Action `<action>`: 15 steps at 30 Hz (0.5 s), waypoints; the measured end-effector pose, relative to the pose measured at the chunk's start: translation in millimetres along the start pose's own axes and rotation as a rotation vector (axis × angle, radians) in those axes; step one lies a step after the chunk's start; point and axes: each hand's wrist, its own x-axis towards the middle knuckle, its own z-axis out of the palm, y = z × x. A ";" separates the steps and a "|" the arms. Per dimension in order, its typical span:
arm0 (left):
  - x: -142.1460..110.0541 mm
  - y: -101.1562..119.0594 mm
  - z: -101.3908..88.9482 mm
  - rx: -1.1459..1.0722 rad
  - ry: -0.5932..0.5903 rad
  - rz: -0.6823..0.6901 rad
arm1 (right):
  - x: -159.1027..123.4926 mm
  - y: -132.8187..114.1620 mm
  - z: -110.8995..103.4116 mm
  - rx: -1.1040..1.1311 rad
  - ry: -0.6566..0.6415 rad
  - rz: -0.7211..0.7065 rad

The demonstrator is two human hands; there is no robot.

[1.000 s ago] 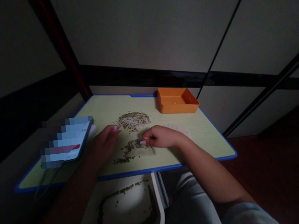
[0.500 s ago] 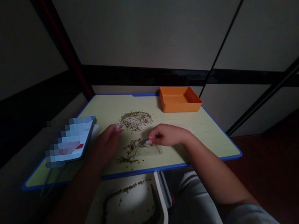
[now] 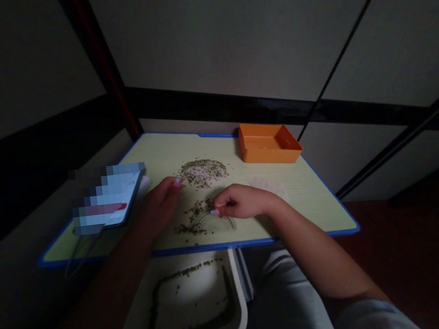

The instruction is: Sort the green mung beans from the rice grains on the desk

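Note:
My right hand point(image 3: 243, 201) pinches the upper edge of a clear half-round piece that looks like a protractor point(image 3: 214, 223), tilted low over the yellow board point(image 3: 308, 212). Small dark green beans point(image 3: 189, 228) lie loose along its left side. Behind it sits a mixed pile of green beans and pale, rice-like grains point(image 3: 204, 171). My left hand point(image 3: 164, 200) hovers at the left edge of that pile, thumb and fingers stretched forward, with nothing visible between them. A faint patch of pale grains point(image 3: 267, 185) lies beyond my right wrist.
An orange open box point(image 3: 269, 151) stands at the back right of the board. A phone point(image 3: 109, 203) with a lit, blurred screen leans at the left, a cable hanging from it. Below the front edge is a white bin point(image 3: 242, 310) with green beans inside.
My right hand has shifted slightly left with the protractor over the loose beans. My left hand stays about the same beside the pile. The whole view has shifted slightly.

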 end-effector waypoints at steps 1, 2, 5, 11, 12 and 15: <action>-0.1 0.5 0.0 0.001 0.002 0.002 | 0.2 -0.4 0.3 0.003 0.007 -0.007; -0.3 1.1 -0.2 0.001 0.002 0.008 | 0.4 -0.6 0.7 0.009 0.013 -0.018; -1.0 2.9 -1.0 -0.005 0.011 0.028 | 1.2 -0.8 1.5 0.038 0.003 -0.052; -0.3 2.5 -1.0 -0.003 0.006 -0.007 | 2.5 -0.8 2.6 0.018 -0.044 -0.065; 0.0 1.7 -0.7 -0.004 0.008 -0.007 | 2.6 -1.0 2.6 0.010 -0.039 -0.063; 0.8 -1.0 0.4 -0.012 0.010 -0.001 | 2.5 -1.6 2.1 -0.015 -0.011 -0.047</action>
